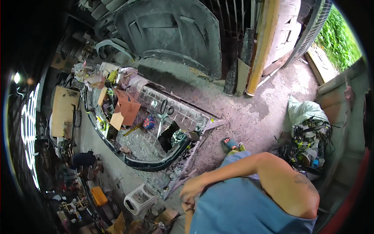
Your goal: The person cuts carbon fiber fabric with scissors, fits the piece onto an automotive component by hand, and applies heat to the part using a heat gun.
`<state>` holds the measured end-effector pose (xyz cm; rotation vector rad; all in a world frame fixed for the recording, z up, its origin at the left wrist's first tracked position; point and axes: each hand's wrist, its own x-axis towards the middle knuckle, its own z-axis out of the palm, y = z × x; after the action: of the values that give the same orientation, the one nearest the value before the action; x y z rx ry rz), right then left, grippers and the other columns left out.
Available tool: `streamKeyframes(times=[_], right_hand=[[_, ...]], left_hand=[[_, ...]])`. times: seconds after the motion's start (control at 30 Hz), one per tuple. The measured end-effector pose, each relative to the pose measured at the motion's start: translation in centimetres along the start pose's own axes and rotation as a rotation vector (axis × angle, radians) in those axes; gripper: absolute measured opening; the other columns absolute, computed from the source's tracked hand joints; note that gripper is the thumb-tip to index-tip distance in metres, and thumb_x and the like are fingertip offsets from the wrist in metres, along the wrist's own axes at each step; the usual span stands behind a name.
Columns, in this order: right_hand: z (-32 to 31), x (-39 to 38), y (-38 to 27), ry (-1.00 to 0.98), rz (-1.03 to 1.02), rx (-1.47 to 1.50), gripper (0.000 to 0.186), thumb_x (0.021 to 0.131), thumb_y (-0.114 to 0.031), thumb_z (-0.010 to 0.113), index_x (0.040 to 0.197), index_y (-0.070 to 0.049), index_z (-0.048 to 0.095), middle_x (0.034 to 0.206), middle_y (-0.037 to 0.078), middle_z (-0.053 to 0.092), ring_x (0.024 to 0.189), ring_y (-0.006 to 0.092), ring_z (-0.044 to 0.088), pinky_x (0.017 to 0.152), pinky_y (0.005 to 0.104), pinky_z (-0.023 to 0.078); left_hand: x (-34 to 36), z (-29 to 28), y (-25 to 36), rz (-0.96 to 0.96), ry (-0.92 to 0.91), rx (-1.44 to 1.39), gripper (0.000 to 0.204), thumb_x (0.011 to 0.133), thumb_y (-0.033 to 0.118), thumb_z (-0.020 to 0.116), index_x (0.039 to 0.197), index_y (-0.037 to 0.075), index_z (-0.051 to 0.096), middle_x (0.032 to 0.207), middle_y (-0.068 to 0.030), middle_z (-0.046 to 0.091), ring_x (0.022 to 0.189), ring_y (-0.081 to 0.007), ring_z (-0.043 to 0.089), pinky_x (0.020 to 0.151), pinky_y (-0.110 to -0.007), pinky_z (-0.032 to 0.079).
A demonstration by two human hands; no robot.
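Note:
My right hand [193,187] is brought in front of my body, its fingers curled and pressed together; whatever lies inside them is hidden. Just below it, close to my blue shirt, is my left hand [188,204], with a dark band at the wrist. Its fingers are mostly covered. Both hands are beside the corner of a worn tiled worktable [171,99]. A long black curved car trim piece [144,164] lies along the table's edge. Black-handled scissors [163,116] rest on the tiles, near a blue and red round object [149,123].
An open cardboard box [126,107] stands on the table. Beyond leans a car hood [167,37]. A stuffed sack [309,117] sits at right. On the left are an upturned white plastic stool [141,199], an orange container [99,195] and another person bending [83,160].

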<state>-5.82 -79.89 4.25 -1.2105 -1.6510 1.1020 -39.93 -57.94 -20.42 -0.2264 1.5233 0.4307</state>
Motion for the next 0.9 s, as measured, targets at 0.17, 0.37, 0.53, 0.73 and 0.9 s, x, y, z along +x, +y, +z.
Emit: streamKeyframes(times=[0.17,0.37,0.53,0.73,0.9], right_hand=[[6.4,8.6,0.0,-0.568,-0.235,0.208,0.061,0.096,-0.053,0.036,0.138,-0.009,0.043,0.132,0.019,0.051,0.123,0.0327,0.048,0.104,0.0394,0.035],[7.7,7.3,8.0,-0.803,-0.047,0.033,0.068,0.094,-0.057,0.038,0.126,0.001,0.054,0.123,0.023,0.057,0.113,0.0376,0.054,0.096,0.0424,0.041],[6.6,-1.2,18.4,-0.637,0.188,0.017,0.054,0.089,-0.043,0.048,0.122,-0.001,0.057,0.122,0.023,0.057,0.113,0.0368,0.054,0.096,0.0425,0.042],[3.1,-3.8,17.0,-0.682,0.482,-0.070,0.053,0.092,-0.042,0.046,0.123,0.000,0.056,0.120,0.025,0.058,0.112,0.0379,0.055,0.098,0.0412,0.042],[5.5,-0.1,16.0,-0.725,0.435,-0.055,0.050,0.090,-0.037,0.049,0.125,-0.001,0.055,0.116,0.024,0.060,0.109,0.0385,0.057,0.095,0.0440,0.044]], left_hand=[[-2.1,0.8,2.0,0.113,0.062,-0.170,0.033,0.094,0.041,0.044,0.112,0.016,0.055,0.113,-0.0103,0.061,0.107,-0.0285,0.057,0.091,-0.052,0.046],[-4.6,-0.5,2.2,0.410,-0.045,-0.225,0.045,0.093,0.037,0.045,0.130,0.012,0.043,0.130,-0.0093,0.052,0.115,-0.0263,0.055,0.092,-0.049,0.046],[-8.1,-3.0,-6.1,0.837,0.159,0.990,0.038,0.087,0.040,0.061,0.087,0.002,0.063,0.079,-0.0114,0.067,0.069,-0.0248,0.064,0.060,-0.040,0.050],[-14.0,-3.8,-19.2,0.942,0.327,1.442,0.045,0.081,0.038,0.068,0.067,-0.003,0.056,0.060,-0.0187,0.057,0.059,-0.0329,0.058,0.056,-0.043,0.043],[-19.1,-5.1,-20.8,0.944,0.253,1.348,0.038,0.085,0.028,0.064,0.066,-0.002,0.050,0.057,-0.0196,0.048,0.050,-0.0294,0.046,0.052,-0.042,0.036]])
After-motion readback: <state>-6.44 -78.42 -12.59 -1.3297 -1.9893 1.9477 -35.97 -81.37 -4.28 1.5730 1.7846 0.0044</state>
